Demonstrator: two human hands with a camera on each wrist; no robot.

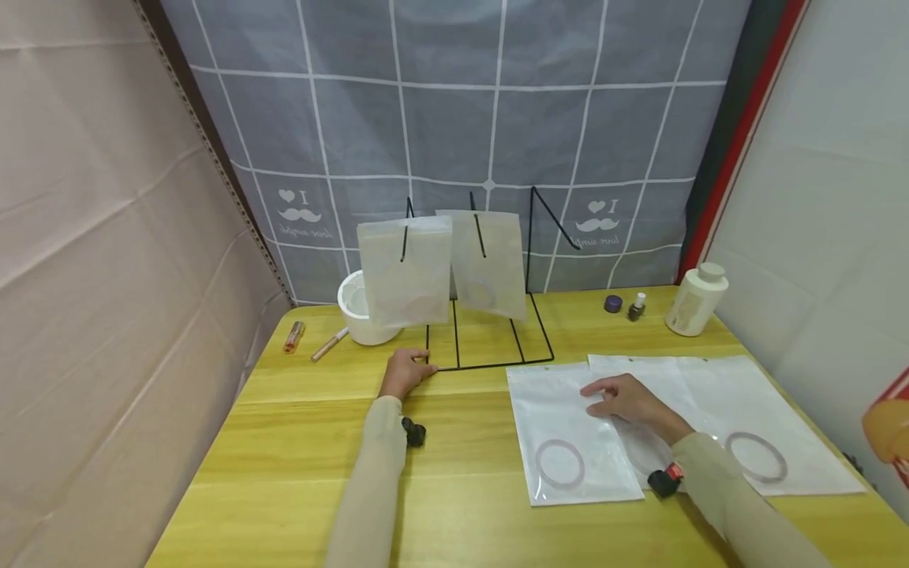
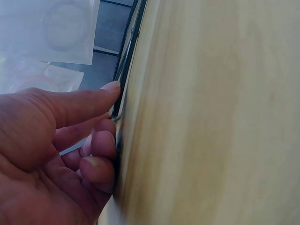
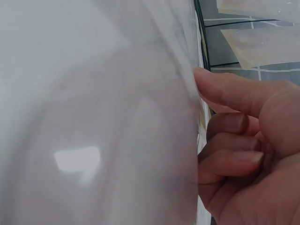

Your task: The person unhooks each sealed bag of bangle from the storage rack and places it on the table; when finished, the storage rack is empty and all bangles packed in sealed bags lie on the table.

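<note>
My left hand (image 1: pixel 406 372) grips the front left corner of a black wire rack (image 1: pixel 497 364), thumb against the base wire in the left wrist view. Two translucent white bags (image 1: pixel 405 272) (image 1: pixel 488 264) hang from the rack's hooks; its right hook (image 1: pixel 555 217) carries nothing. Over the flat white packets on the table, my right hand (image 1: pixel 632 402) has thumb and forefinger apart and the other fingers loosely bent. It is nearest to the left packet (image 1: pixel 554 473), which shows a pale ring; whether its fingertips press the plastic is hard to tell.
More white packets (image 1: pixel 802 426) lie to the right. Behind the rack's left side stands a white bowl (image 1: pixel 376 331), beside a slim tube (image 1: pixel 330 345) and a small lipstick-like tube (image 1: pixel 293 337). A purple lid (image 1: pixel 613 304), small bottle (image 1: pixel 636 308) and white bottle (image 1: pixel 697 300) stand back right.
</note>
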